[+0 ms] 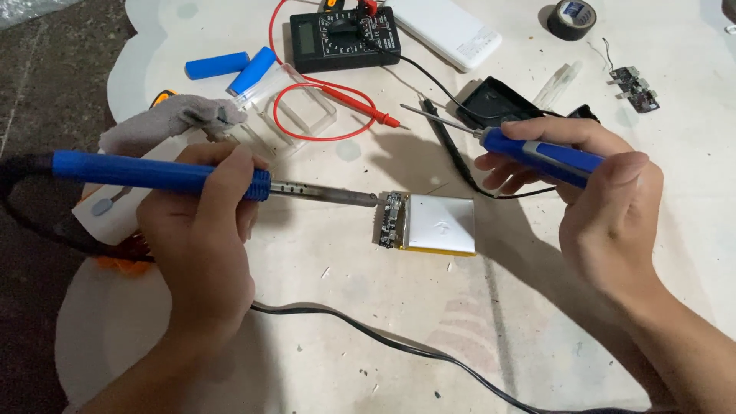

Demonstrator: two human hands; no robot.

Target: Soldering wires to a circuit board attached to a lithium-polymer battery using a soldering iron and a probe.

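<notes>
L hand (201, 230) gripping blue soldering iron (192, 178), long axis approx horizontal, tip pointing right, touching small circuit board (390, 221) on silver flat battery pack (440, 225) (mid counter (345, 337)). R hand (594, 199) holding blue screwdriver (521, 149), shaft pointing up-left.

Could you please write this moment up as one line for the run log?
left hand: grips soldering iron, tip on circuit strip of silver battery pack | right hand: holds blue screwdriver raised | behind: multimeter
</notes>
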